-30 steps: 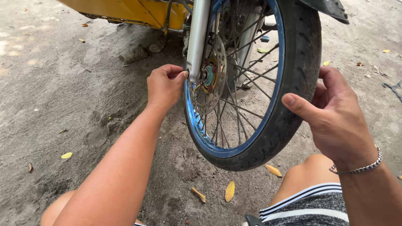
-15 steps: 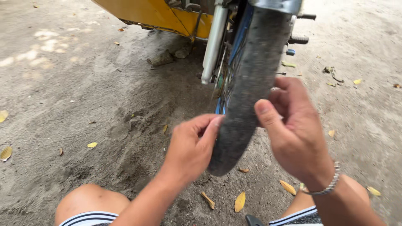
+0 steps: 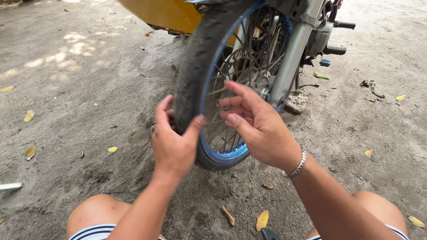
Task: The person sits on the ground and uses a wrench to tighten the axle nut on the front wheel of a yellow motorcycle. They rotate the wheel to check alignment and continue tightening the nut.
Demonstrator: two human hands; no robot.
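Since a moment ago our view has swung to the wheel's other side. Our left hand [image 3: 173,142] clamps the black tyre [image 3: 193,84], steadying it; our right hand [image 3: 258,126] hovers, fingers spread, beside the blue rim [image 3: 222,155] and spokes [image 3: 240,66].

Outdoor dirt yard served as a roadside repair spot: packed sandy ground [image 3: 89,89], scattered dry leaves [image 3: 262,220], a yellow motorcycle [image 3: 164,13] parked on bare earth.
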